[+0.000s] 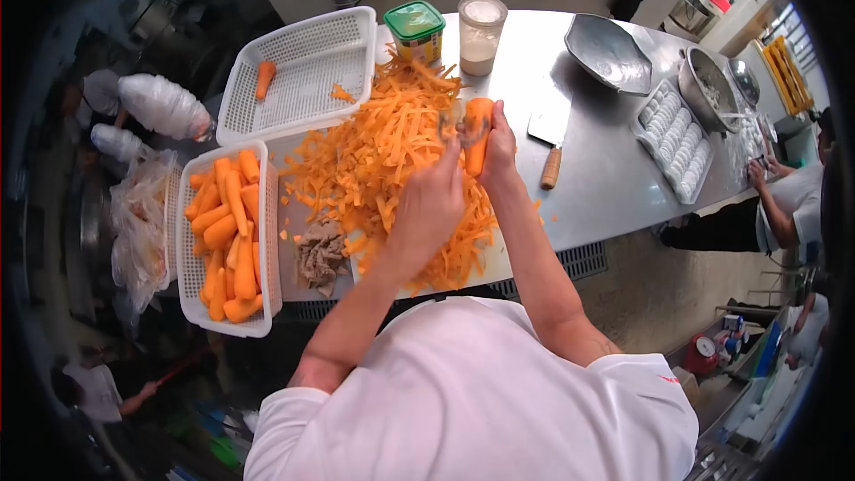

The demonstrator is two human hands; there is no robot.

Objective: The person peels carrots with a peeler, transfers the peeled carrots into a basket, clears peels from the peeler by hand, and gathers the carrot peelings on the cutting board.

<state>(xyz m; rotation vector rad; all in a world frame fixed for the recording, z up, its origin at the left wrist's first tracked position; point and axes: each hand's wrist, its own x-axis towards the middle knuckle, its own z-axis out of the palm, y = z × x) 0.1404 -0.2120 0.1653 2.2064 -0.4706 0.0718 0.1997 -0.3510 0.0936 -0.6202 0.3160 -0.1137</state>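
In the head view, my right hand point(501, 144) is closed around a thick peeled carrot point(478, 135), held upright above a heap of carrot strips point(378, 138). My left hand point(432, 200) is closed on a small peeler point(456, 122), blurred by motion, against the carrot's left side. Its blade and handle are hard to make out. The heap spreads beneath both hands over the steel table point(543, 53) and part of a pale board point(494, 265). To the left, a white basket point(269, 303) holds several whole peeled carrots point(233, 223).
A second white basket point(230, 129) has one carrot piece inside. Behind the heap stand a green-lidded tub point(415, 22) and a clear container point(482, 31). Rightward lie a wood-handled scraper point(550, 147), metal tray point(610, 53) and dumpling tray point(674, 142). A co-worker point(793, 200) stands far right.
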